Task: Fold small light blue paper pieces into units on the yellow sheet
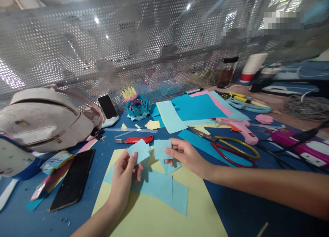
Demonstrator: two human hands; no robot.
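Observation:
My left hand [125,172] is closed, thumb on top, around a few light blue paper squares [139,150]. Beside it, my right hand [183,153] pinches another light blue paper square [161,150] at its right edge. A small gap separates the two held papers. Below them, larger light blue paper pieces [160,185] overlap on a big pale yellow sheet [197,213]. Just beyond my left hand lies a red utility knife [138,139]. Scissors [221,141] with yellow and red handles rest to the right of my right hand.
A folded-paper lotus [138,107] stands at the back near a propped phone [107,106]. A black phone [73,180] and a backpack [43,117] are on the left. On the right are a pink glue gun [239,127], a purple power strip [295,144] and cables.

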